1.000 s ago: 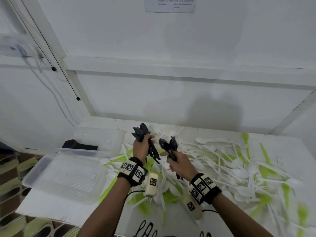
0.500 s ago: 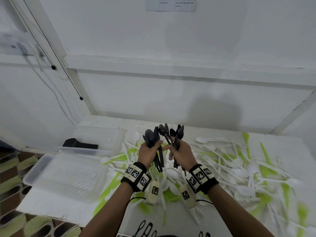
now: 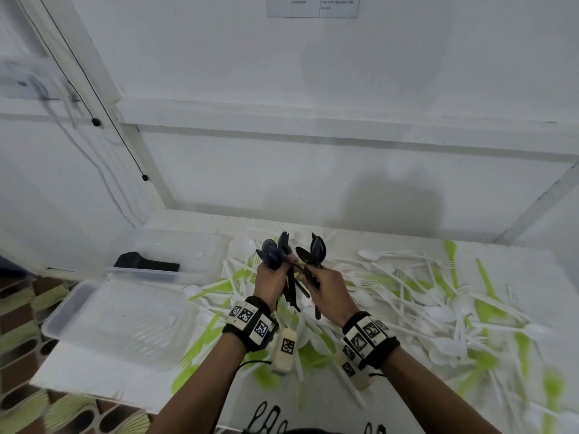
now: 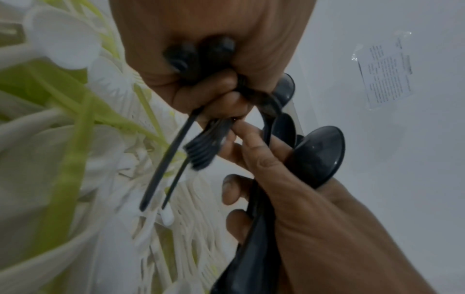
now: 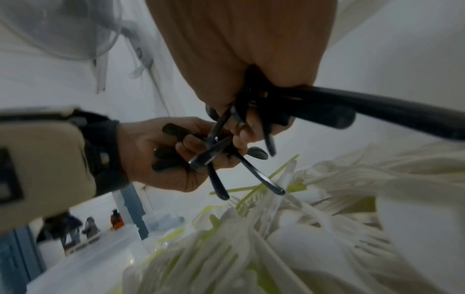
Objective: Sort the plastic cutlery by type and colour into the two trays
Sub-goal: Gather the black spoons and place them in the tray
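My left hand (image 3: 274, 281) grips a bunch of black plastic spoons (image 3: 272, 253), bowls up, above the cutlery pile. Touching it on the right, my right hand (image 3: 324, 288) grips another bunch of black spoons (image 3: 313, 252). The handles (image 3: 293, 292) cross between the two hands. In the left wrist view the left fingers (image 4: 221, 93) curl round black handles (image 4: 166, 159), and the right hand holds a black spoon bowl (image 4: 319, 155). A clear tray (image 3: 122, 321) lies near left. A second clear tray (image 3: 185, 252) behind it holds black cutlery (image 3: 145, 263).
White and green plastic spoons and forks (image 3: 438, 302) cover the white table from the middle to the right edge. A white wall (image 3: 313, 170) stands behind the table. The table's left front edge (image 3: 78, 389) drops to a patterned floor.
Both hands came together from apart, then drifted slightly left. The two black bunches now touch, handles crossing, with the bowls still pointing up.
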